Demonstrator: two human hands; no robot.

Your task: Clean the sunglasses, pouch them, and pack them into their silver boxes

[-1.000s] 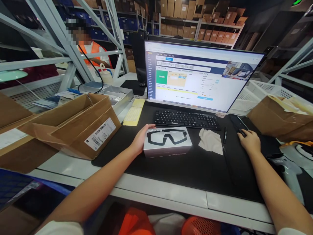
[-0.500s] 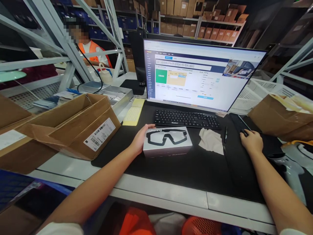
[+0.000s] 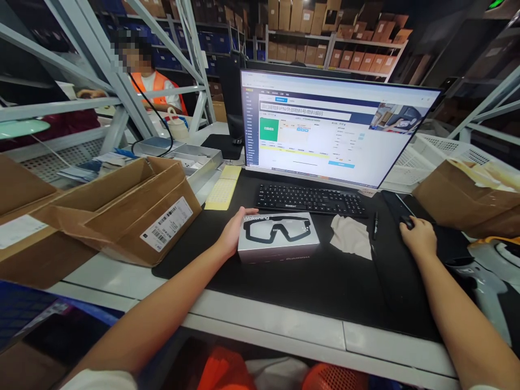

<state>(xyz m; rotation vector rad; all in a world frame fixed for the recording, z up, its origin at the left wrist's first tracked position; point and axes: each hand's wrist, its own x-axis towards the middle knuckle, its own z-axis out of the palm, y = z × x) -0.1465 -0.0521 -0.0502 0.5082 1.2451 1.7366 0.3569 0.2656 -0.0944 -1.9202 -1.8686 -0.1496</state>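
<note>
On the black desk mat (image 3: 325, 292) lies a silver glasses box (image 3: 280, 236) with black-framed glasses printed on its lid and the word "Wakening". My left hand (image 3: 235, 230) grips its left end, fingers reaching behind the far edge, partly hidden. Over at the right, my right hand (image 3: 420, 235) is closed over a dark computer mouse (image 3: 406, 221). Behind the box stands a black keyboard (image 3: 311, 199), below a lit monitor (image 3: 325, 146). A crumpled beige cloth (image 3: 351, 236) and a black pen (image 3: 375, 225) lie between the box and my right hand.
An open cardboard box (image 3: 134, 216) with a label stands at left, beside a yellow sheet (image 3: 222, 188). At right are a brown carton (image 3: 467, 197) and a grey-white handheld scanner (image 3: 485, 290). A person in an orange vest (image 3: 158, 89) sits beyond the metal frame (image 3: 130, 122).
On the monitor, the orange-tinted panel has turned white and a yellow row has appeared below it. The person behind now has a hand stretched out to the left. My hands stay in place.
</note>
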